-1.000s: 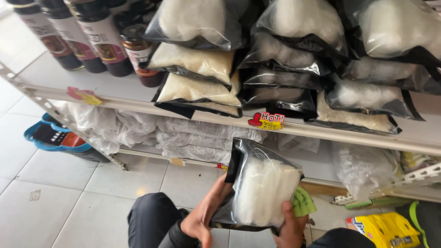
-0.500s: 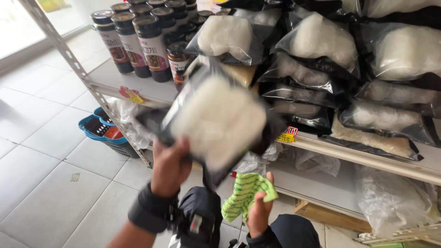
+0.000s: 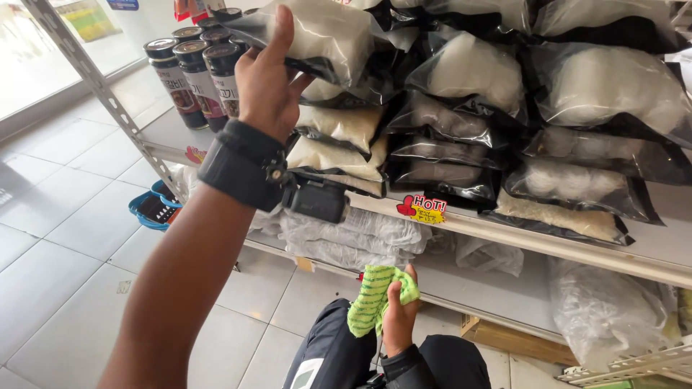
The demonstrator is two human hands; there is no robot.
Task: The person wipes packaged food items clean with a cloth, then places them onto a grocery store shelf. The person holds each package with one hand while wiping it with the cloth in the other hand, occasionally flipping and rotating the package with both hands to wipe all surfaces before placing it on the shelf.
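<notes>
Where the left hand (image 3: pixel 267 86) is, head view: raised to the top of the shelf (image 3: pixel 519 234), beside dark-lidded jars (image 3: pixel 194 75).
Left grip: closed on a clear bag of white grains (image 3: pixel 324 36), thumb in front.
Bag's place: up on the stacked bags (image 3: pixel 461 122), touching them.
Right grip: closed round a green striped cloth (image 3: pixel 371 302), right hand (image 3: pixel 398 324) low over the knees.
Step, I judge: seating the bag on the pile.
Next move calls for: a level rest before the fingers loosen.
</notes>
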